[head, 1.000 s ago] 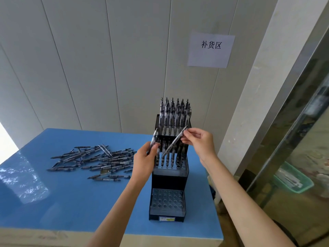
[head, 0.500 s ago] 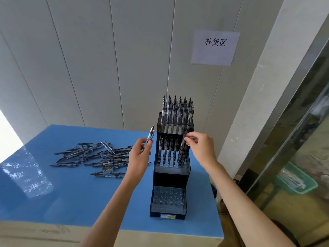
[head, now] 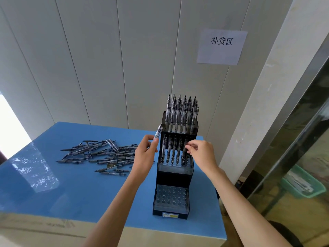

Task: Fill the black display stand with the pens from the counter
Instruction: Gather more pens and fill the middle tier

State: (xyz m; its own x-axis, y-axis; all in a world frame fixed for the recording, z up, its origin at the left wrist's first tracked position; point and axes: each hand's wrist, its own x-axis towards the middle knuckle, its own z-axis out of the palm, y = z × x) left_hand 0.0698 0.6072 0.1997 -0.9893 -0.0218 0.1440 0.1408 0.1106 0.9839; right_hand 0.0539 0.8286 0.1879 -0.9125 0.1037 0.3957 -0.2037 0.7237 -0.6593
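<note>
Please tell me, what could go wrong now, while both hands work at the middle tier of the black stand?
1. The right hand pinches a pen standing close among its neighbours in the middle tier; it may knock them askew.
2. The left hand holds another pen only by its lower end, so it could slip.
3. The tall, narrow black display stand might tip if pushed sideways.

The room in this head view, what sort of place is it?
Probably a shop's restocking corner. A white paper sign on the panelled wall reads "补货区", restocking area. A black tiered display stand stands on a blue counter, partly filled, beside a heap of loose dark pens.
</note>
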